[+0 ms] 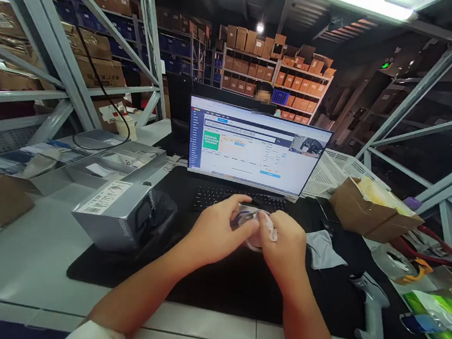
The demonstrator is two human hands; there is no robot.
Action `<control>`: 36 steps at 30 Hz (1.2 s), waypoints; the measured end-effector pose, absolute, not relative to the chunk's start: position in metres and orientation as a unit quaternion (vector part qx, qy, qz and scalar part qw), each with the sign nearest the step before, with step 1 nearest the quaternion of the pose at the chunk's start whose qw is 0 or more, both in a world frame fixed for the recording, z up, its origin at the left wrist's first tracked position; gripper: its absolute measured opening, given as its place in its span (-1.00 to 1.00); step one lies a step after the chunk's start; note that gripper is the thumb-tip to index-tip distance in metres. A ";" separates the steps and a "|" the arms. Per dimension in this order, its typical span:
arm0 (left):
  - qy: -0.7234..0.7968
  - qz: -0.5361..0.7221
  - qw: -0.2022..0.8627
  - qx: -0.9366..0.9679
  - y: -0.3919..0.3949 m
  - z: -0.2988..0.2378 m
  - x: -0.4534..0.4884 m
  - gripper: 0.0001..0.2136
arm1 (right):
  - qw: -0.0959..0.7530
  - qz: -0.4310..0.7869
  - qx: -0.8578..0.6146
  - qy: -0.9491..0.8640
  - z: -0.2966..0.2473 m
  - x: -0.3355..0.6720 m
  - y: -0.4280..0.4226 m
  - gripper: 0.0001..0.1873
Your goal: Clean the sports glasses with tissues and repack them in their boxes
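My left hand (216, 229) and my right hand (282, 246) meet over the black desk mat (238, 279), just in front of the keyboard (223, 196). Both are closed around a small pale object wrapped in clear plastic (253, 220); a dark part shows between the fingers, and I cannot make out what the object is. A silver box with a white label (117, 212) lies to the left of my left hand. A grey cloth (323, 249) lies on the mat right of my right hand.
A monitor (253, 146) stands behind the keyboard, a person beyond it. A barcode scanner (373, 311) rests at the right, near green packets (443, 319). An open cardboard box (368, 210) and a white basket (334, 171) sit right. Shelving racks with cartons surround the desk.
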State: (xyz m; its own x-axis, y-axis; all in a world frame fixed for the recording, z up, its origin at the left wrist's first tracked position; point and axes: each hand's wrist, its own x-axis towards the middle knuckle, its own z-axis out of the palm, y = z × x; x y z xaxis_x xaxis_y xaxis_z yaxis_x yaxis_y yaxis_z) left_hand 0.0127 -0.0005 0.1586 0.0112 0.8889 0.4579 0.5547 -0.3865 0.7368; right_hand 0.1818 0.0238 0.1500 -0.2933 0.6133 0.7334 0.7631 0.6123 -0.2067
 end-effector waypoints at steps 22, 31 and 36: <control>0.352 0.622 0.447 0.537 0.031 0.141 0.006 -0.80 | 0.389 0.185 -0.366 -0.825 0.169 0.198 0.012 -0.64; 0.372 0.623 0.361 0.586 0.022 0.143 0.014 -0.93 | 0.322 0.112 -0.445 -0.828 0.166 0.192 0.021 -0.80; 0.388 0.594 0.386 0.590 0.023 0.140 0.015 -0.66 | 0.265 0.041 -0.422 -0.866 0.164 0.189 0.025 -0.80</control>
